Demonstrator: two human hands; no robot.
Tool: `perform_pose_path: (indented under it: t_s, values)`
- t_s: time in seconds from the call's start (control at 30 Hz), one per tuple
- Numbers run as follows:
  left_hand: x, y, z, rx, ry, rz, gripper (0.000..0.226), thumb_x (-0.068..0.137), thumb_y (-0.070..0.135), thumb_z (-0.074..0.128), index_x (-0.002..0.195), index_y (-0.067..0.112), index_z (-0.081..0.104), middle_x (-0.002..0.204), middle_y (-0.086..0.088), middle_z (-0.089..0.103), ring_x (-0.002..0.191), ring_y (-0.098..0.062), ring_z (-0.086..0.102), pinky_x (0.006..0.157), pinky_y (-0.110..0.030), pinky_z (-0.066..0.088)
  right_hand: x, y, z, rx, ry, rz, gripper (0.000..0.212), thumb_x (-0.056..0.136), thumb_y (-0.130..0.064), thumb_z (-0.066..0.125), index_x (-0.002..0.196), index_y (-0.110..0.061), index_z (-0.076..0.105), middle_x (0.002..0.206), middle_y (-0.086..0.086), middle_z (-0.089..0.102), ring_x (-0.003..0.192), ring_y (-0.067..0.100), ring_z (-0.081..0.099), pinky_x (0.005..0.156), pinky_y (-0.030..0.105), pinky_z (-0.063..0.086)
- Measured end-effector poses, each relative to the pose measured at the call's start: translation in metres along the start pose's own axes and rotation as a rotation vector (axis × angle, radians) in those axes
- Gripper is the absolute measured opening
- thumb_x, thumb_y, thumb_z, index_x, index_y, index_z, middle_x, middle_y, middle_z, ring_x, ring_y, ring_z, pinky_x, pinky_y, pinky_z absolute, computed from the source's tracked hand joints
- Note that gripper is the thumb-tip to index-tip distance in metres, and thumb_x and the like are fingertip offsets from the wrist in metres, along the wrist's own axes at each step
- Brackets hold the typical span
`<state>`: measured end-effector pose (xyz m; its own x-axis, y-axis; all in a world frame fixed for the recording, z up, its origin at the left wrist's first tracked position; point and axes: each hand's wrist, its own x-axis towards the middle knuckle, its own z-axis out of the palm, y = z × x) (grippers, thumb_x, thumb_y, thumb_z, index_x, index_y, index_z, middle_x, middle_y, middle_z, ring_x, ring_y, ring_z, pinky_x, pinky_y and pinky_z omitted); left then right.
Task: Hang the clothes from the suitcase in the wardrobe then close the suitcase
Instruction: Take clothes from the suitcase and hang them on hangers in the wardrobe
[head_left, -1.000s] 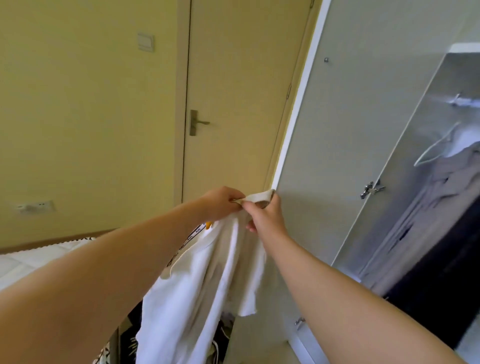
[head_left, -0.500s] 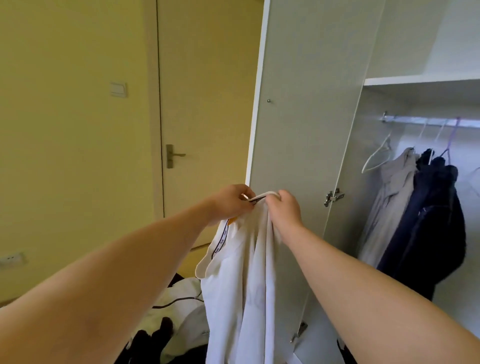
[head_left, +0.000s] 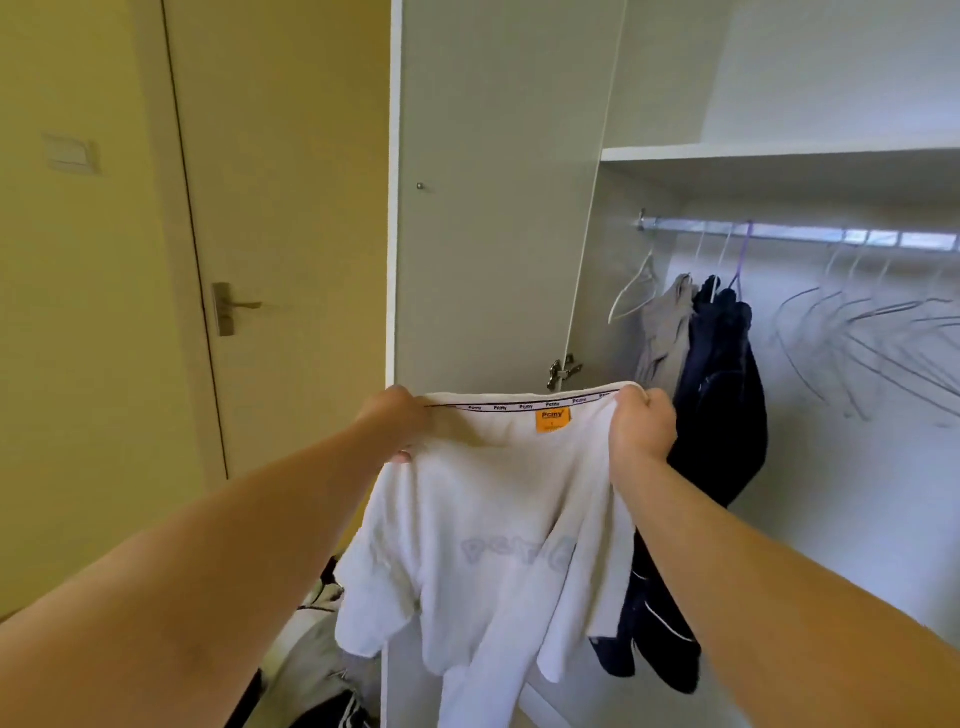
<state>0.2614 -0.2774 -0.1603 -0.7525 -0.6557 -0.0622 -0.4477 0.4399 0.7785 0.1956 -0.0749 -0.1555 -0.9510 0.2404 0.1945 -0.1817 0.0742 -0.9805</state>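
A white T-shirt (head_left: 498, 545) with an orange neck label hangs spread in front of me. My left hand (head_left: 397, 418) grips the left end of its collar and my right hand (head_left: 641, 428) grips the right end, stretching the neckline wide. Behind it stands the open white wardrobe (head_left: 727, 150) with a metal rail (head_left: 779, 231). On the rail hang a grey garment (head_left: 662, 332) and a dark navy one (head_left: 722, 395). More clothes (head_left: 322, 670) lie low at the bottom left; the suitcase itself is hidden.
The open wardrobe door (head_left: 493, 208) stands just behind the shirt. An empty white hanger (head_left: 631, 296) hangs at the rail's left end and several empty wire hangers (head_left: 857, 332) at the right. A closed room door (head_left: 280, 234) with a lever handle is at left.
My hands have moved apart, pulling the bunched collar open so the shirt hangs spread out. The view has swung right, showing more of the wardrobe interior.
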Motion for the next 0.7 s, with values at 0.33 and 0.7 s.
perform_pose_path:
  t_s: [0.33,0.7]
  values:
    - [-0.016,0.099,0.072,-0.622,-0.2,-0.191,0.026,0.088,0.006,0.03,0.064,0.013,0.037,0.063,-0.004,0.039,0.053,-0.018,0.034,0.052,-0.025,0.031,0.054,0.014,-0.096,-0.216,0.023,0.019,0.037,0.076,-0.001,0.055,0.057,-0.014,0.025,0.058,0.002,0.026,0.053,0.018,0.021,0.05,0.027,0.018]
    - [-0.034,0.19,0.142,-0.847,-0.503,-0.06,0.023,0.083,-0.003,0.029,0.069,0.006,0.044,0.069,-0.01,0.047,0.061,-0.024,0.049,0.063,-0.033,0.047,0.108,0.022,-0.178,-0.283,0.072,0.077,0.032,0.076,0.0,0.06,0.061,-0.013,0.034,0.061,0.004,0.033,0.055,0.018,0.029,0.053,0.025,0.024]
